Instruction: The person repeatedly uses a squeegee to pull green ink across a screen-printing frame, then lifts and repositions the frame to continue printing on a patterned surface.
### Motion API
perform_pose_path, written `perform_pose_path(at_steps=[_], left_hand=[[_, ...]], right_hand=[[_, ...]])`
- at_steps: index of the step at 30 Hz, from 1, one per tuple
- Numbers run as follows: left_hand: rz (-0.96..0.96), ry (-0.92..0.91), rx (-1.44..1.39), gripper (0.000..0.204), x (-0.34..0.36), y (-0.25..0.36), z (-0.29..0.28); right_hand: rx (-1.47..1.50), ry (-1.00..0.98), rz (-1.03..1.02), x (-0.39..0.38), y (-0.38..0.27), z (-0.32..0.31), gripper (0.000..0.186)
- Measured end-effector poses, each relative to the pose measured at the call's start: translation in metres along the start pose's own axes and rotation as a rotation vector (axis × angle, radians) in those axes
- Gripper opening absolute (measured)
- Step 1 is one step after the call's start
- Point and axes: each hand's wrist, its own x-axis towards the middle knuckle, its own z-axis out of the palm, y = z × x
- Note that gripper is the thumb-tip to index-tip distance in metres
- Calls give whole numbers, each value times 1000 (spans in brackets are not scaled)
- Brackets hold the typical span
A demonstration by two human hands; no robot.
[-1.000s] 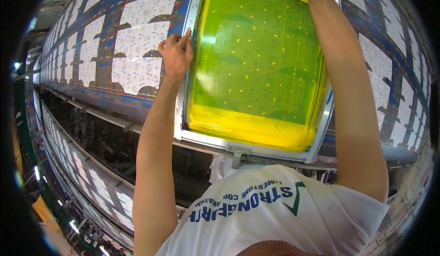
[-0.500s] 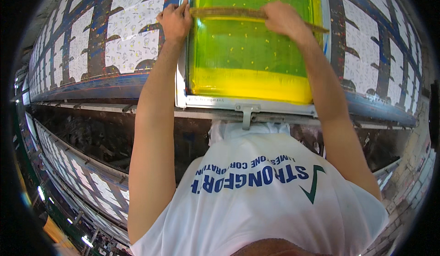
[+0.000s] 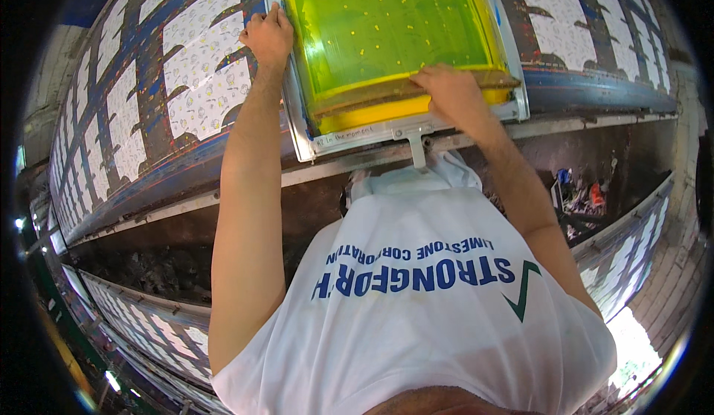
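Observation:
A printing screen (image 3: 387, 21) with a translucent yellow-green mesh and small yellow spots sits in a silver metal frame (image 3: 523, 107). My left hand (image 3: 268, 37) grips the frame's left rail, fingers bent. My right hand (image 3: 454, 95) is closed on a long wooden squeegee (image 3: 497, 82) lying across the lower part of the screen, over a band of bright yellow ink (image 3: 394, 108). A bracket (image 3: 416, 147) joins the frame's near side to a metal rail.
The long printing table (image 3: 204, 140) carries white, small-patterned cut pieces (image 3: 201, 58) either side of the screen. A dark gap with some clutter (image 3: 584, 192) runs along its near edge, with a second line of white pieces (image 3: 149, 311) beyond it. A brick surface (image 3: 680, 266) shows at right.
My right hand has come down from the screen's far end, drawing the squeegee toward me to near the bottom band. My left hand stays on the left rail. The view has shifted.

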Motion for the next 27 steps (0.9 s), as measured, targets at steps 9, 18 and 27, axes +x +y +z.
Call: perform_pose_path(at_steps=[9, 18, 27], left_hand=[[-20, -43, 26, 43, 2, -2, -1], [39, -26, 77, 43, 6, -5, -7], [-1, -102, 115, 42, 4, -4, -12]], right_hand=[[83, 26, -86, -37, -6, 2, 39], [165, -59, -295, -61, 18, 8, 61], [553, 228, -36, -70, 142, -10, 55]])
